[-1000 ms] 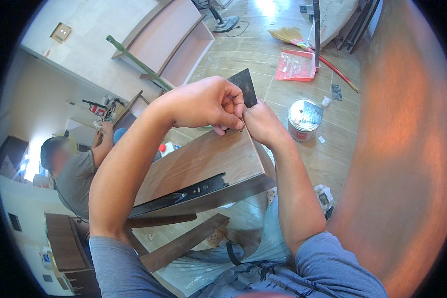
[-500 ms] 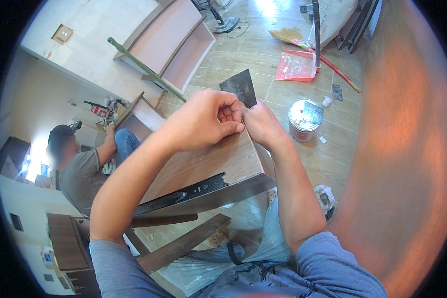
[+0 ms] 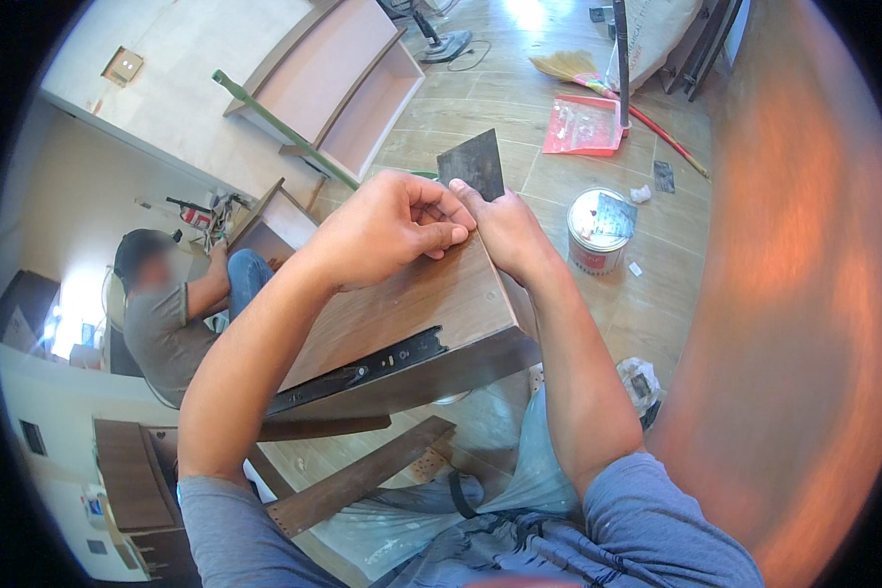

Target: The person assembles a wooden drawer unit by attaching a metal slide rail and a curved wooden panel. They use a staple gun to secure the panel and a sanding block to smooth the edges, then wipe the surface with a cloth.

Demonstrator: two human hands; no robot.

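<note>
A dark, flat putty spreader (image 3: 473, 165) juts up from my right hand (image 3: 513, 233), whose fingers are closed round its lower end with the thumb along it. The right hand rests against the far edge of a wooden drawer (image 3: 412, 294). My left hand (image 3: 387, 227) is beside it, fingers curled and thumb pressed toward them at the same edge. Whatever is between those fingertips, if anything, is too small to make out. A black metal drawer slide (image 3: 363, 374) is fixed along the drawer's near side.
Beyond my right hand stand a paint can (image 3: 596, 257) with a flat sheet on top, a red dustpan (image 3: 580, 125) and a broom (image 3: 570, 69). A co-worker (image 3: 171, 304) sits at the left. Shelving (image 3: 323, 73), a green pole (image 3: 284, 127) and a wooden board (image 3: 363, 477) lie around.
My right thumb has come up onto the spreader, and its blade is turned slightly. The left hand has shifted a little left and up. The co-worker's head has moved right.
</note>
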